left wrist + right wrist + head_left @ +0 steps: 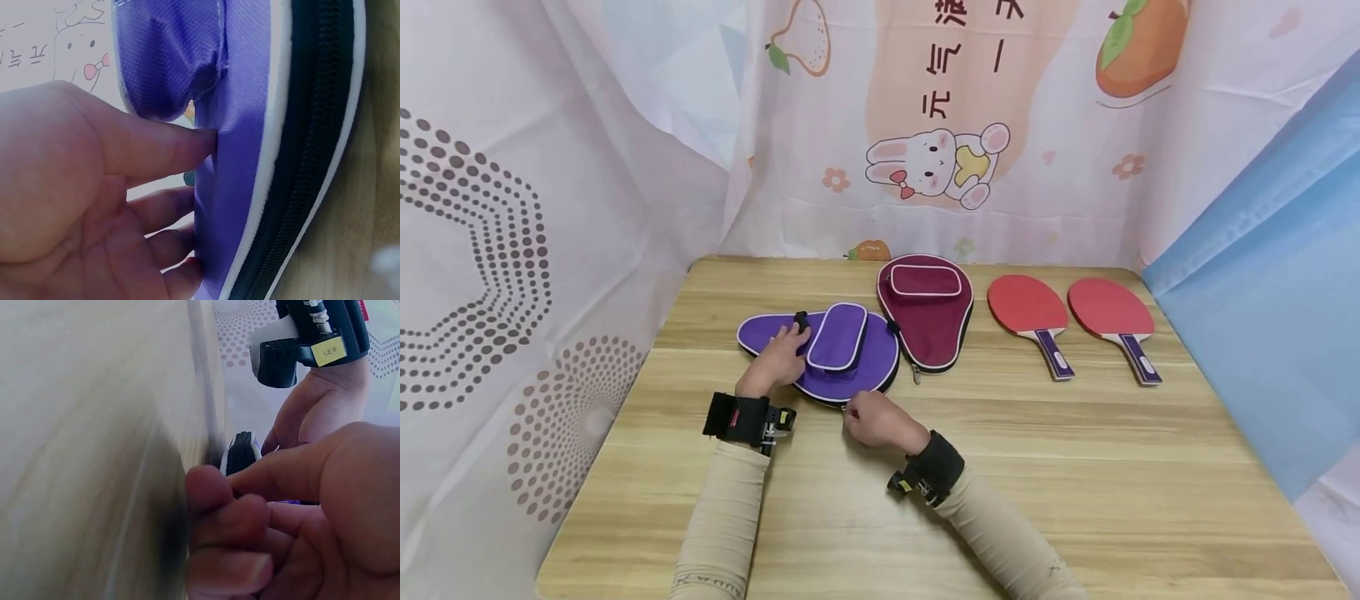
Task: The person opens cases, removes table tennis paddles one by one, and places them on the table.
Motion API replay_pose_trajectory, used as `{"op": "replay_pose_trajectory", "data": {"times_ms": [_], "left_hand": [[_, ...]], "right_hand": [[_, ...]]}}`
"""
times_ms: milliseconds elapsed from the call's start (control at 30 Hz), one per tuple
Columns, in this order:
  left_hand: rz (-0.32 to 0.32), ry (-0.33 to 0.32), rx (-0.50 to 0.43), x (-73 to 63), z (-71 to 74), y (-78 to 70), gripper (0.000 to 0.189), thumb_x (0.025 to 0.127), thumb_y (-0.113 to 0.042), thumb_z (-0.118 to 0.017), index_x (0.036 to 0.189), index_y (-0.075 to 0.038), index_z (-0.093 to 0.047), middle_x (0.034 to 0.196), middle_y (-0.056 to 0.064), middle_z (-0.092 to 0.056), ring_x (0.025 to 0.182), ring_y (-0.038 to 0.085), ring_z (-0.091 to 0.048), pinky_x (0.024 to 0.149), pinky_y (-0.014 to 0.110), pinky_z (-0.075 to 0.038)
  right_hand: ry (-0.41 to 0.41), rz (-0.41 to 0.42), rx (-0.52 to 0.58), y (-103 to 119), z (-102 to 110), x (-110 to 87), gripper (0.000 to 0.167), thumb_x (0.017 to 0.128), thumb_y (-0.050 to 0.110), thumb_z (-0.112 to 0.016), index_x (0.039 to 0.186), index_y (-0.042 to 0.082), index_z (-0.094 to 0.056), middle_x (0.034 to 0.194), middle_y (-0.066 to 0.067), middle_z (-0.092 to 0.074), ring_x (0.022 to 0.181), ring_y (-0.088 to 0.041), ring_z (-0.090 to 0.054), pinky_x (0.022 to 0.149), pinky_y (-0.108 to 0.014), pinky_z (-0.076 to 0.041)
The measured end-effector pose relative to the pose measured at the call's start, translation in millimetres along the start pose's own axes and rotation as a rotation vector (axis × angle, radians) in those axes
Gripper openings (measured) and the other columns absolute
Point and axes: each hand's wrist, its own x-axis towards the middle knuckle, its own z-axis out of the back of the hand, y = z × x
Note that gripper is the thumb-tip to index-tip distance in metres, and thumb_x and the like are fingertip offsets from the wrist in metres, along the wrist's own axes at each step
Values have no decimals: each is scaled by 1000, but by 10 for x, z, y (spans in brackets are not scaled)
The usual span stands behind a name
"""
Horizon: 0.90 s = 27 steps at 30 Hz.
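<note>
A purple table tennis bat case (pixel 877 350) with white piping and a raised pocket (pixel 838 333) lies on the table, its narrow end to the left. My left hand (pixel 777 360) rests on the case beside the pocket; in the left wrist view its thumb (pixel 169 150) and fingertips touch the purple fabric. The case's black zip (pixel 312 125) runs along the side edge. At the near edge my right hand (pixel 882 419) has curled fingers and pinches the zip pull (pixel 845 408). In the right wrist view those fingers (pixel 231 522) mostly hide the pull.
Just behind and right of the purple case lies a dark red bat case (pixel 928 321), its zip pull hanging toward me. Two red bats, one at the right (pixel 1028 304) and another farther right (pixel 1111 307), lie on the wooden table (pixel 1075 475). A printed curtain (pixel 820 200) hangs behind.
</note>
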Motion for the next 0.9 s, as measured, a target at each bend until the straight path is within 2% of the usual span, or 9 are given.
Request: {"op": "replay_pose_trajectory", "data": {"times_ms": [233,433,600,800,900], "left_hand": [[1,-36,-42,-72,11,108,56,100,-7,-40,154,1,-27,162,24,-12,150,43,-4,123,55,-8],[13,-167,-69,-152,81,177,50,101,-6,-38,148,8,-35,157,27,-26,147,45,-19,122,52,-17],[21,-234,-81,-203,140,234,49,99,-4,-36,145,10,-39,154,28,-32,146,44,-25,122,51,-20],[19,-258,-94,-239,170,255,52,93,0,-36,144,10,-42,153,28,-35,142,43,-31,118,51,-29],[14,-253,-101,-234,159,249,53,93,1,-36,145,8,-41,154,26,-35,142,41,-33,117,50,-33]], "right_hand": [[50,55,-34,-7,-32,60,42,90,6,-57,53,19,-43,54,10,-35,51,-6,-36,47,-19,-31],[95,136,-84,49,-29,111,36,91,7,-59,58,16,-49,58,8,-43,56,-7,-43,52,-20,-38],[109,164,-134,88,-51,149,36,90,9,-60,57,16,-50,58,7,-46,56,-8,-45,53,-21,-39],[132,227,-188,44,11,155,28,87,8,-61,60,14,-56,61,7,-49,61,-10,-49,58,-22,-43],[112,204,-207,-46,81,172,27,87,9,-61,60,14,-58,61,6,-50,61,-12,-51,57,-25,-44]]}}
